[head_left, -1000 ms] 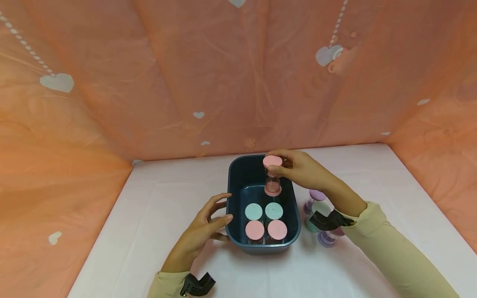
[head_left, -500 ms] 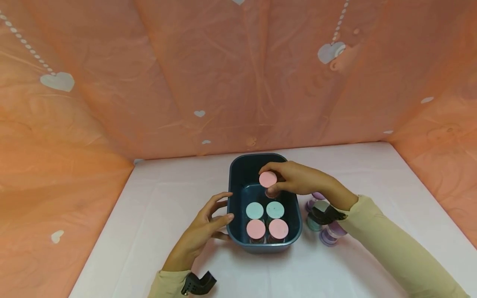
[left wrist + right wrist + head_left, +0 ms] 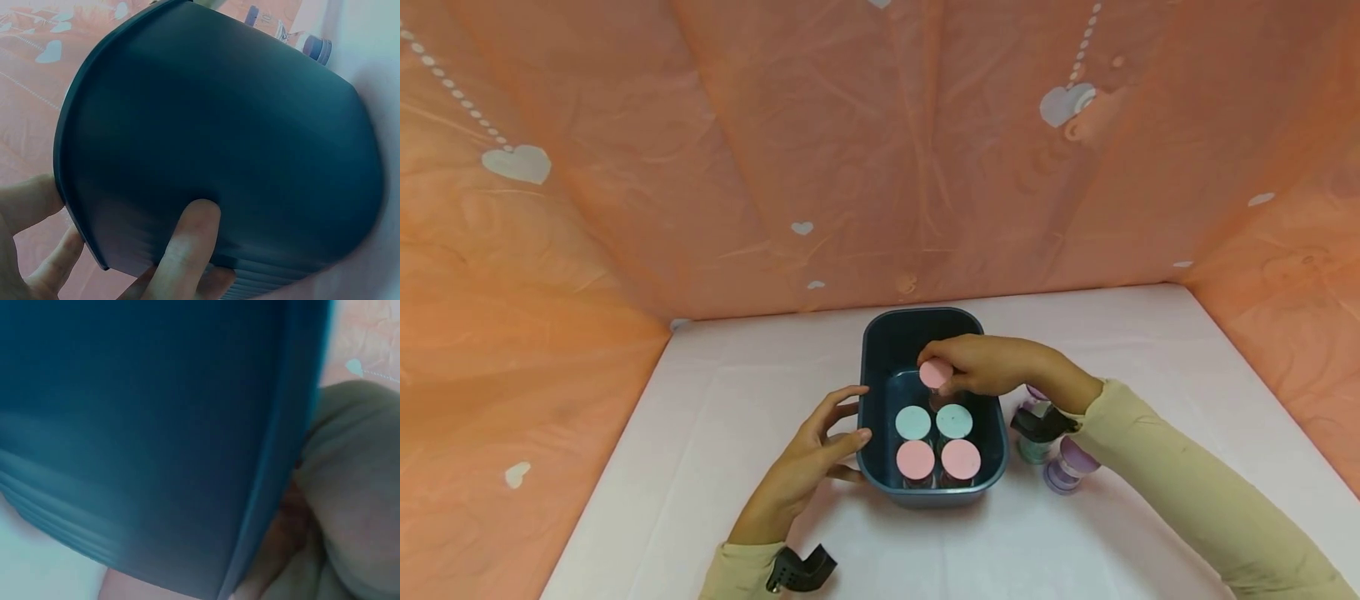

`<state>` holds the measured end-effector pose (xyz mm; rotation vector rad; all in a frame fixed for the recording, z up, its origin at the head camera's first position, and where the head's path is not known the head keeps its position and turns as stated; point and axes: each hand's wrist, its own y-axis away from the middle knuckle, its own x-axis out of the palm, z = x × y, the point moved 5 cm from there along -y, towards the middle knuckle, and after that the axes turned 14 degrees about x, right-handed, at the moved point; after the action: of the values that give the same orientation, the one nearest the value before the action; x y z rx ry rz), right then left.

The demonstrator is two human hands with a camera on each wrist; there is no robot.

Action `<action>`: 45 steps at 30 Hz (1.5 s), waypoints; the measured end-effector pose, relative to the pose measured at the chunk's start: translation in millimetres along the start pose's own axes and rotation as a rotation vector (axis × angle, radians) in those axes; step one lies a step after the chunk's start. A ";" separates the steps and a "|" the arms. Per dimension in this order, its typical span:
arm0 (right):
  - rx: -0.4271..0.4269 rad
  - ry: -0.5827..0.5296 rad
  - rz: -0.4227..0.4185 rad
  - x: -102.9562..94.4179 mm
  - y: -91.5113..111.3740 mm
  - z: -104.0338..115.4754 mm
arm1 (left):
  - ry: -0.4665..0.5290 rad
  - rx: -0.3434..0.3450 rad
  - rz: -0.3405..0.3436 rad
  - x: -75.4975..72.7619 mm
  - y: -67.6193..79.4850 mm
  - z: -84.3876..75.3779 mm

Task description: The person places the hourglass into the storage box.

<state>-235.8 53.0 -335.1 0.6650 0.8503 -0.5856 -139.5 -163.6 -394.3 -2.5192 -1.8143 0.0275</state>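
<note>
Probably the pink-lidded jar (image 3: pixel 936 372) is light and stiff, its smooth sides apt to slip and perhaps to crack if knocked; a pinch just under the lid looks the surest hold, while the bin (image 3: pixel 925 499) seems rigid enough to steady by its rim. The right hand (image 3: pixel 988 364) pinches that jar from its right, inside the bin, just beyond two mint-lidded jars (image 3: pixel 954 422); whether it touches the floor there I cannot tell. The left hand (image 3: pixel 808 462), fingers spread, rests against the bin's left side, apart from the jar.
</note>
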 end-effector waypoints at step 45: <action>0.030 -0.070 -0.519 44.1 142.9 -83.5 | 0.002 -0.007 -0.003 -9.9 3.4 7.2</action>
<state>-152.7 198.6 -370.5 0.4437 0.9543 -1.0838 -139.7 -173.9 -401.7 -2.5207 -1.8202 0.0185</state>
